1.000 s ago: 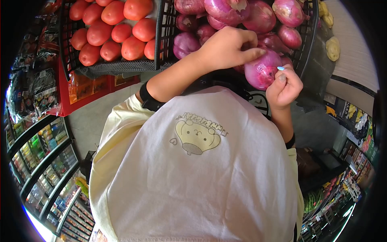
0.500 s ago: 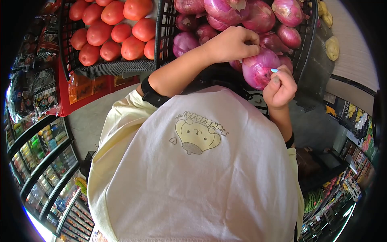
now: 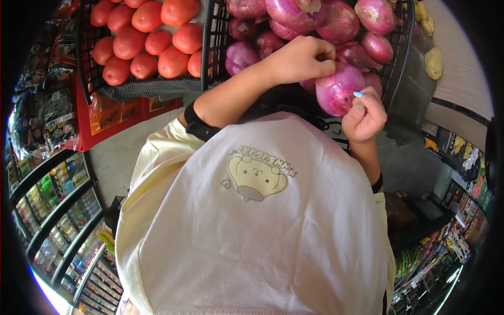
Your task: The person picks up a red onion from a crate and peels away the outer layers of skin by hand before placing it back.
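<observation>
A large purple-skinned red onion [image 3: 338, 90] is at the front of the onion crate, between my two hands. At its upper left, my left hand [image 3: 307, 59] is closed, thumb and fingers pinched together against the onion's top edge; the exact grip is partly hidden. On the lower right, my right hand [image 3: 366, 116] is closed with fingers curled, and a fingertip with a light blue nail presses on the skin near a dark spot. More red onions [image 3: 336, 22] lie heaped behind in the black crate [image 3: 396, 63].
On the left, a black crate [image 3: 206, 44] holds several red tomatoes [image 3: 157, 43]. Pale yellowish produce [image 3: 433, 63] lies on the surface at right. Shelves of goods [image 3: 52, 210] stand at left. A black strap [image 3: 198, 123] circles my left arm.
My left hand has shifted very slightly left and down at the onion's top. My right hand and the onion are almost unmoved.
</observation>
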The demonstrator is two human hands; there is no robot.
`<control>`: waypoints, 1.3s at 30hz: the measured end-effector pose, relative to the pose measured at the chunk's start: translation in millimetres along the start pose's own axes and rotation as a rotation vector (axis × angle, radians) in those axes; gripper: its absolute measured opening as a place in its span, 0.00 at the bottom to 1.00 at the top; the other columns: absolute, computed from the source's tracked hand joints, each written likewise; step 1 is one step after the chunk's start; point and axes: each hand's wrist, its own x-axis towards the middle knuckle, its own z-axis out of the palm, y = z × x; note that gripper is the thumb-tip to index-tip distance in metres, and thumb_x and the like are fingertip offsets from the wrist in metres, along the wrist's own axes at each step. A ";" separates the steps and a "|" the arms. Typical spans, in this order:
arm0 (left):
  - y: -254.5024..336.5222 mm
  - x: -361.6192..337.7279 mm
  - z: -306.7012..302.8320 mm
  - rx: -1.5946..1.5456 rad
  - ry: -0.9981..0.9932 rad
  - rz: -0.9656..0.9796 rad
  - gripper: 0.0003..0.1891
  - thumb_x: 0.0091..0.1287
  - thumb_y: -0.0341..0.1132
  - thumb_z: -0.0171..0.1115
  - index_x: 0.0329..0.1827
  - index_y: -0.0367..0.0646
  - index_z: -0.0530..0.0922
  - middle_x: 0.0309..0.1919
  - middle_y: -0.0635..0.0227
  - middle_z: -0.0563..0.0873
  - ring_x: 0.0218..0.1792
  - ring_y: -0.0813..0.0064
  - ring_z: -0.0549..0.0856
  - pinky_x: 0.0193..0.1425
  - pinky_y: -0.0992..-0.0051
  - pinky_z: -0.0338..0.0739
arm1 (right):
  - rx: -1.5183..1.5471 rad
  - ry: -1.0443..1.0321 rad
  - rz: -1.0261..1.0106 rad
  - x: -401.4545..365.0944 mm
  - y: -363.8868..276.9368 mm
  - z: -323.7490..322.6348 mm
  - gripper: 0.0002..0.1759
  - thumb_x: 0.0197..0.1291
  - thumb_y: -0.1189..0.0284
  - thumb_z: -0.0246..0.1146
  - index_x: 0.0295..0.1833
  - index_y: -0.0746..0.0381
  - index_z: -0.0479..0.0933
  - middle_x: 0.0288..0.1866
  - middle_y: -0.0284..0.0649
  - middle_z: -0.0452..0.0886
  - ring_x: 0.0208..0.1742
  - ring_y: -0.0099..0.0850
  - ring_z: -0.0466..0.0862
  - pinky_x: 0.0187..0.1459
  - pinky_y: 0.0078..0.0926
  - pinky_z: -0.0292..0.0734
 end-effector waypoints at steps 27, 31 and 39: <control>3.8 -4.9 -6.1 0.064 -0.043 -0.022 0.08 0.63 0.32 0.55 0.33 0.35 0.76 0.23 0.71 0.78 0.25 0.80 0.76 0.30 0.77 0.72 | -0.006 -0.030 -0.082 2.5 -1.8 0.3 0.09 0.60 0.80 0.52 0.46 0.69 0.64 0.22 0.42 0.71 0.16 0.34 0.69 0.17 0.28 0.65; 13.3 -4.1 -2.6 -0.018 0.022 -0.024 0.08 0.63 0.33 0.55 0.34 0.35 0.75 0.22 0.69 0.78 0.24 0.78 0.76 0.30 0.75 0.72 | -0.015 -0.048 -0.064 3.4 -3.4 -0.8 0.09 0.60 0.80 0.52 0.46 0.69 0.64 0.22 0.42 0.71 0.17 0.34 0.69 0.18 0.28 0.66; 21.2 0.0 0.1 0.374 0.040 0.225 0.09 0.62 0.33 0.58 0.30 0.35 0.74 0.20 0.58 0.77 0.20 0.64 0.76 0.27 0.69 0.71 | -0.024 -0.030 -0.082 2.5 -2.9 0.7 0.09 0.60 0.80 0.52 0.46 0.70 0.64 0.22 0.42 0.71 0.17 0.35 0.69 0.18 0.28 0.66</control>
